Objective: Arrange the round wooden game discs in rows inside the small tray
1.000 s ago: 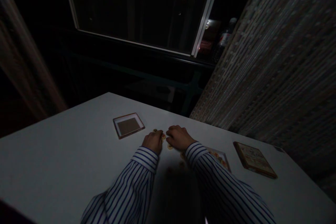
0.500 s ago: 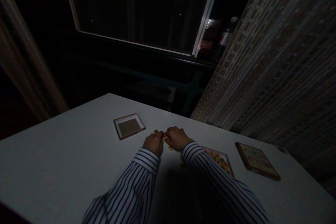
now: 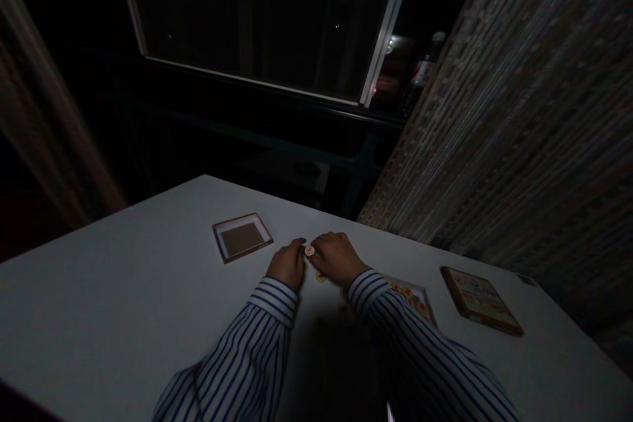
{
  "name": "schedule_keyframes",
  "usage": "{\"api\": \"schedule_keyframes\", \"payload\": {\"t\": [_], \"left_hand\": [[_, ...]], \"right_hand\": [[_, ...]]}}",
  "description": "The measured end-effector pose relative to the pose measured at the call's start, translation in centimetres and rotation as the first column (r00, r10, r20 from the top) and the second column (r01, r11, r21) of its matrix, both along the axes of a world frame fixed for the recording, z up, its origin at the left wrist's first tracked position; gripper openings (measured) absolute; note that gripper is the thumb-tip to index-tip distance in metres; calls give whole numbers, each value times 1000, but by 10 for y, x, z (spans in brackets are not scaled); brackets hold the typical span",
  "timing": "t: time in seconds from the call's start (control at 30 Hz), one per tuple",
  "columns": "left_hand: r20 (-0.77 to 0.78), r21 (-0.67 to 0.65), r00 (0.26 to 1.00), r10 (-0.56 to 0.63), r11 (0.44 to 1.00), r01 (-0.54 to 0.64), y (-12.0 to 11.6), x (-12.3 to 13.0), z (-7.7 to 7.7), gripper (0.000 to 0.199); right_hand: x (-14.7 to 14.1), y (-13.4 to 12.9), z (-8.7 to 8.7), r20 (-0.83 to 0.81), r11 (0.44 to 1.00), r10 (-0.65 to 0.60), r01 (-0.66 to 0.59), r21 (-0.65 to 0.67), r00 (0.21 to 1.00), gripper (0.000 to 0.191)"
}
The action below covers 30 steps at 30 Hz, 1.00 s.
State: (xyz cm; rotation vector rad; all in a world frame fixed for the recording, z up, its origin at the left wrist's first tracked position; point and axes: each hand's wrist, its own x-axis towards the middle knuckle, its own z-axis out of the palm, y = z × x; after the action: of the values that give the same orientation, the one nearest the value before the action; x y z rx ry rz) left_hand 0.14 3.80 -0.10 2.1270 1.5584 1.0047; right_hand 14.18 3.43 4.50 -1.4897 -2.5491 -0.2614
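My right hand (image 3: 337,257) is closed, pinching a small pale round disc (image 3: 309,250) with a reddish mark between its fingertips. Close on the other side of that disc is my left hand (image 3: 287,264), its fingers curled. What it holds, if anything, is hidden, and I cannot tell whether it touches the disc. A yellowish round disc (image 3: 321,276) lies on the white table (image 3: 148,290) just below the gap between the hands. More discs are partly covered by my right wrist. Under my right forearm a shallow tray (image 3: 429,306) holds several yellow discs with red marks.
An open shallow box (image 3: 242,237) with a brown bottom lies left of my hands. On the right sits a flat brown-edged box (image 3: 481,300) with a printed top. A beaded curtain (image 3: 475,119) hangs behind, near a bottle (image 3: 424,71). The room is dark.
The pale disc between my hands has come up and its face shows. My right hand has risen slightly. A disc seen beside my left fingers is out of sight now.
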Motion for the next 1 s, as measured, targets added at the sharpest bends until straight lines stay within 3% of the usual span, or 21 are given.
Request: {"api": "schedule_keyframes", "payload": {"t": [0.17,0.3,0.47,0.63,0.73,1.0], "left_hand": [[232,62,973,-18,998,4,-2,1,4,29],[373,14,926,-60,998,59,-4,4,6,28],[538,-55,838,-91,988,143,-8,12,8,27],[694,-151,714,-93,951,271,-21,24,23,28],[740,-178,667,-89,930,321,-31,30,32,29],[745,-195,655,-123,900,390,-48,48,41,24]], "right_hand": [[6,-10,7,-28,998,14,-12,66,1000,32],[13,-18,10,-41,995,33,-29,92,999,31],[24,-35,17,-77,995,25,-17,99,997,31],[38,-56,27,-137,996,24,-12,89,990,34],[46,-67,31,-164,997,12,1,79,986,34],[67,-90,28,-236,994,12,13,106,972,30]]}}
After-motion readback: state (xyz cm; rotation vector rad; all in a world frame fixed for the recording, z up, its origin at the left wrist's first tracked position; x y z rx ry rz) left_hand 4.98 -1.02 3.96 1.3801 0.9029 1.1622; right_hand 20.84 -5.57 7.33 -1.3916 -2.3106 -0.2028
